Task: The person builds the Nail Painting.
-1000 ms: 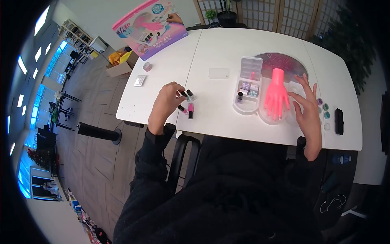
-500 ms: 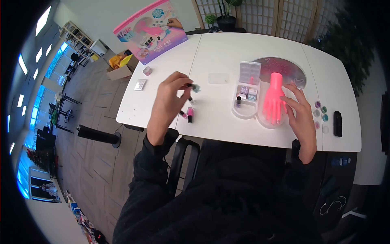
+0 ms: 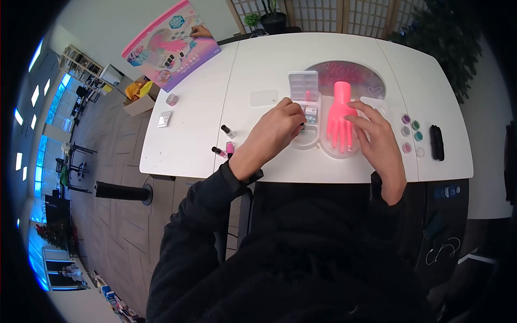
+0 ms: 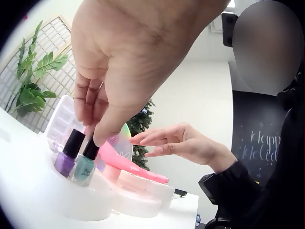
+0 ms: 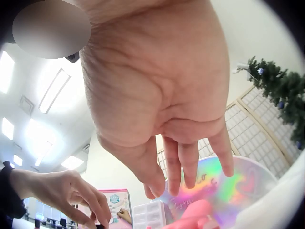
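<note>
My left hand (image 3: 273,133) is over the white organizer tray (image 3: 306,144), pinching the black cap of a teal nail polish bottle (image 4: 84,172). That bottle stands in the tray's rounded front part, beside a purple nail polish bottle (image 4: 65,163). In the head view the left fingers hide most of both. A pink model hand (image 3: 340,116) lies palm down on its round white base, just right of the tray. My right hand (image 3: 380,144) hovers at the model hand's right side with loosely bent fingers and holds nothing. Its fingertips overlap the model hand in the head view.
Several nail polish bottles (image 3: 228,131) lie on the table left of my left forearm. Small glitter pots (image 3: 405,118) and a black case (image 3: 437,143) are at the right. A shiny half-round panel (image 3: 360,78) stands behind the model hand; the kit box (image 3: 171,51) is back left.
My left hand has lifted the teal nail polish bottle from the left group and carried it right, to the organizer tray. My right hand has moved in closer to the pink model hand.
</note>
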Tool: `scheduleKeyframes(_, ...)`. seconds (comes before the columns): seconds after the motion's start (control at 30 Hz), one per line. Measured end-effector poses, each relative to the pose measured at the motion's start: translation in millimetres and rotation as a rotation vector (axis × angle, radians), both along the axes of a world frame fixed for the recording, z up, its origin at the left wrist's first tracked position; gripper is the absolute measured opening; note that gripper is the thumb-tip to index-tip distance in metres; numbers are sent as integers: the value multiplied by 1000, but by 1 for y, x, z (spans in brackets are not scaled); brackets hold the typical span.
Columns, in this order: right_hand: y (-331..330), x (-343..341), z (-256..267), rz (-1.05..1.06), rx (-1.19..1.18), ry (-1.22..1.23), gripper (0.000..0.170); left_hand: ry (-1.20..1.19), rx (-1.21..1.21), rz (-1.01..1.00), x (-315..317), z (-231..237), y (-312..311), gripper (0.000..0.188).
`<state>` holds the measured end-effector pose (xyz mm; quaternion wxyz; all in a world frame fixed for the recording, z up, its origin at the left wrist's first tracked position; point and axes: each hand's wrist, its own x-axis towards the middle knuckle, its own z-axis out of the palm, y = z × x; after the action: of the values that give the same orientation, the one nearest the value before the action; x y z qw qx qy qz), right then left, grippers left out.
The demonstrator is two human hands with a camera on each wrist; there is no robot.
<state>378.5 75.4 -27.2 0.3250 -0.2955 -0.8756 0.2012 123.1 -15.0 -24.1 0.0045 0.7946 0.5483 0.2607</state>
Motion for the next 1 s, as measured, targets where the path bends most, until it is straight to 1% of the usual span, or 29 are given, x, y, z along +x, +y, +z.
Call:
scheduleKeyframes(0.07, 1, 1, -1, 0, 40, 14, 28, 24, -1, 20, -2, -6, 1, 20)
scheduleKeyframes(0.2, 4, 4, -6, -24, 21, 15, 27, 23, 41, 37, 2, -14, -1, 19)
scheduleKeyframes(0.27, 4, 4, -2, -39, -19, 5, 28, 81, 131, 106, 6, -10, -5, 19)
scheduleKeyframes(0.3, 4, 4, -2, -36, -19, 4, 28, 81, 131, 109, 5, -5, -8, 19)
scheduleKeyframes(0.37, 3, 5, -2, -48, -25, 34, 28, 17, 72, 204, -4, 6, -15, 19)
scheduleKeyframes(0.4, 3, 6, -3, -49, -26, 34, 28, -1, 102, 280, -14, 9, -20, 18)
scheduleKeyframes(0.47, 5, 9, -4, -27, 66, 26, 30, 69, 35, 494, -40, 12, -35, 19)
scheduleKeyframes(0.5, 6, 10, -4, -27, 65, 27, 30, 158, 2, 591, -55, 10, -45, 23)
scheduleKeyframes(0.57, 6, 11, -4, -31, 73, 6, 32, 245, -137, 743, -82, -2, -60, 23)
scheduleKeyframes(0.6, 6, 10, -3, -29, 75, 7, 32, 245, -135, 745, -98, -13, -63, 23)
scheduleKeyframes(0.63, 5, 9, -2, -35, 62, 20, 31, 137, -179, 701, -114, -25, -64, 23)
scheduleKeyframes(0.67, 3, 8, -2, -41, 48, 32, 30, 30, -223, 654, -119, -26, -63, 23)
scheduleKeyframes(0.7, 3, 8, -1, -42, 49, 33, 30, 31, -221, 654, -121, -29, -64, 23)
scheduleKeyframes(0.77, 3, 7, 0, -84, 70, 27, 26, -69, -136, 619, -111, -23, -61, 22)
scheduleKeyframes(0.8, 2, 6, 1, -88, 72, 25, 26, -71, -136, 615, -106, -20, -59, 22)
scheduleKeyframes(0.87, 0, 5, 4, -131, 84, 40, 22, -196, -4, 391, -84, 2, -52, 22)
scheduleKeyframes(0.9, -1, 5, 4, -130, 87, 33, 22, -203, -3, 391, -68, 16, -51, 22)
scheduleKeyframes(0.93, -1, 5, 5, -134, 78, 47, 21, -227, -10, 304, -49, 32, -50, 21)
scheduleKeyframes(1.0, -2, 5, 6, -138, 70, 57, 21, -257, -2, 130, -24, 43, -43, 20)
